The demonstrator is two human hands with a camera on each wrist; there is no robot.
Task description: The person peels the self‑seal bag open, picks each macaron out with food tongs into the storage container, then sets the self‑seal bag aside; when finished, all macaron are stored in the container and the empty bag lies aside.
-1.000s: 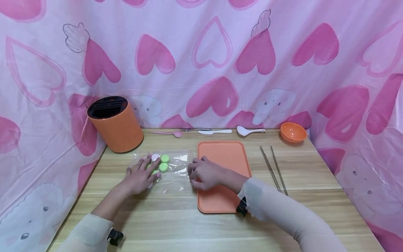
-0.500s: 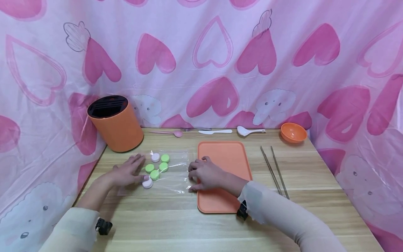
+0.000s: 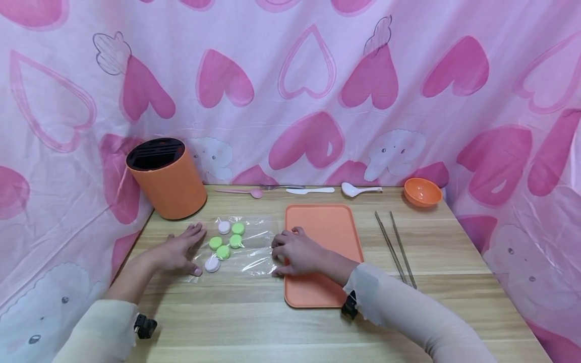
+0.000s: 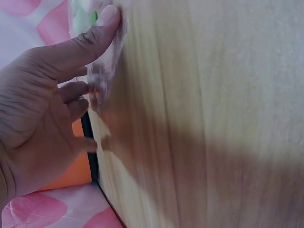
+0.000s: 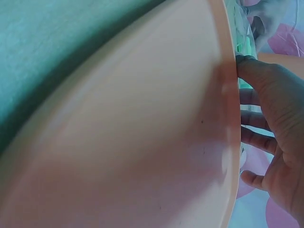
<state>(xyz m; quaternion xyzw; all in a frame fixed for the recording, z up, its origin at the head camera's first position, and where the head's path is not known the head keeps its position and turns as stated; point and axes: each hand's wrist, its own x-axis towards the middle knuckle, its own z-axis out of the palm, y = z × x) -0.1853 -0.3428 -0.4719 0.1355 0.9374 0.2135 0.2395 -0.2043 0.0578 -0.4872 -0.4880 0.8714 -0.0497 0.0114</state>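
A clear plastic bag [image 3: 258, 252] lies flat on the wooden table, with several green macarons [image 3: 215, 243] and two pale lilac ones [image 3: 212, 264] showing through it. My left hand [image 3: 174, 252] rests at the bag's left end, its fingers extended and the thumb apart from them. In the left wrist view, its thumb [image 4: 107, 19] lies on the plastic. At the bag's other end, my right hand [image 3: 297, 252] has loosely bent fingertips down on the plastic, over the left edge of the orange tray [image 3: 324, 292]. The right wrist view shows its fingers [image 5: 254, 137] spread beside the tray's rim.
An orange knife block [image 3: 174, 186] stands at back left. Along the back lie a pink spoon [image 3: 254, 193], a fork [image 3: 281, 187], a white knife [image 3: 310, 190] and a white soup spoon [image 3: 358, 189]. Chopsticks [image 3: 401, 247] and an orange bowl [image 3: 423, 192] are on the right.
My left hand has slid left off the macarons to the bag's left end, uncovering them. The right hand has stayed almost in place at the other end.
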